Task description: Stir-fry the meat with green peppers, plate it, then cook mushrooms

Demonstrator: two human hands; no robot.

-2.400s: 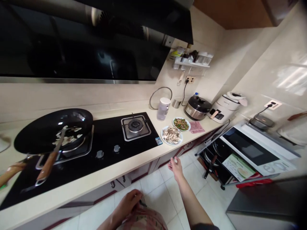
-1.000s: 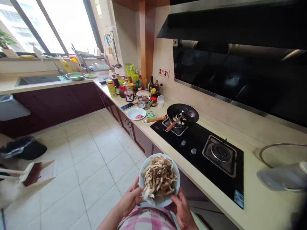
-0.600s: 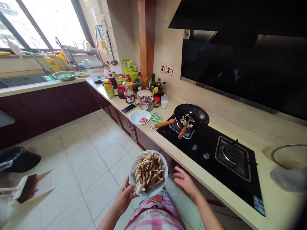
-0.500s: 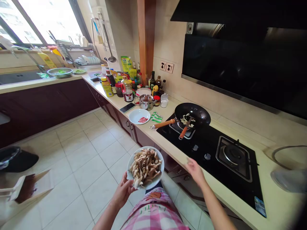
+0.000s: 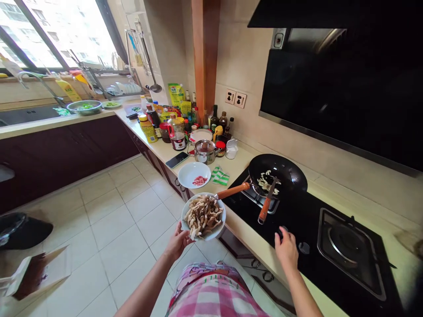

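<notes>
My left hand grips the near-left rim of a pale bowl heaped with torn mushrooms, held up at the counter's front edge. My right hand is at the front of the cooktop, thumb and fingers closed around the left stove knob, which they partly cover. Behind it, a black wok sits on the left burner with pale chopped pieces inside. A spatula with a wooden handle rests in the wok. The wok's wooden handle points left, its end above the bowl's rim.
A white plate with sliced red meat, a green-striped packet, a phone and a lidded pot stand left of the cooktop. Bottles and jars crowd the corner. The second burner is at right; a range hood hangs above.
My right hand has moved from beside the counter edge onto the stove knob. The bowl of mushrooms has come closer to the counter, and the view has shifted slightly.
</notes>
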